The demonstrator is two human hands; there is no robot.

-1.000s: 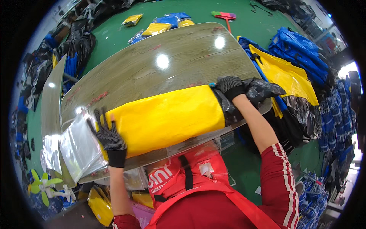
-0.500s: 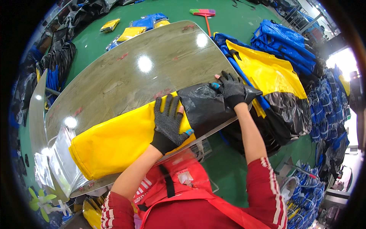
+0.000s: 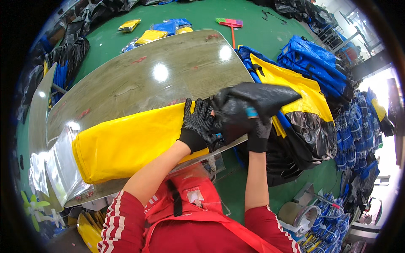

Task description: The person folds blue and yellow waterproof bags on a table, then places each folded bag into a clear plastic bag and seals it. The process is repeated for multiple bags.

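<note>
A long folded yellow and black tarpaulin piece lies across the near side of a wood-patterned table. Where the yellow meets the black, my left hand presses down in a dotted black glove, fingers stretched out. My right hand, gloved likewise, is closed round the black end and holds it up off the table, bent toward the left hand. Part of the right hand's fingers is hidden by the black material.
Clear plastic bags lie at the table's left end. Yellow and blue tarpaulin pieces are heaped at the right, against the table edge. Packed bundles and a broom are on the green floor beyond. A bucket stands lower right.
My right hand has drawn back toward me and lifted the black end, which lay flat before. My left hand has slid right to the seam.
</note>
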